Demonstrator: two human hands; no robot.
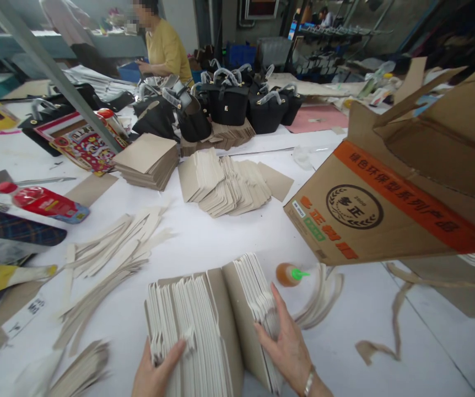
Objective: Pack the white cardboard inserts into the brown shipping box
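A thick bundle of folded cardboard pieces [196, 325] stands on edge at the bottom centre, with a gap between its larger left part and its smaller right part [249, 309]. My left hand [158, 366] grips the left part, its thumb over the front edges. Around the right part's outer side, my right hand [285, 339] is closed, thumb and fingers on the pieces. Just beyond my right hand lies a small amber bottle with a green nozzle [289, 274].
An open carton [345, 204] fills the right side. Fanned cardboard pieces [225, 184], a square stack [146, 160] and black handbags [226, 102] stand further back. Cardboard strips [105, 264] and a red bottle [47, 202] lie left. A person [167, 49] sits behind.
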